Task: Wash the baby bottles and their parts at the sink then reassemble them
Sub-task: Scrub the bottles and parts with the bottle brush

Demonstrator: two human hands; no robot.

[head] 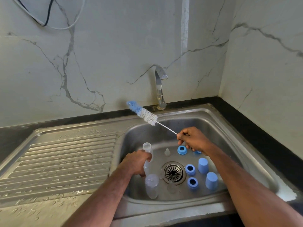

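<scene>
Clear plastic bottle (147, 154) over the sink (218, 128) basin's left side, long axis tilted, mouth up and away; left hand (137, 163) fingers wrapped round it. Right hand (191, 140) pinches the bottle brush (144, 113) wire; bristles point up-left.

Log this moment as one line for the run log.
left hand: grips clear bottle | right hand: pinches bottle brush wire, bristles outside bottle | tap: no water seen | blue parts in sink

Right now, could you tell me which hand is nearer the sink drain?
Left. The left hand grips a clear bottle just left of the drain; the right hand is higher, holding the brush.
</scene>
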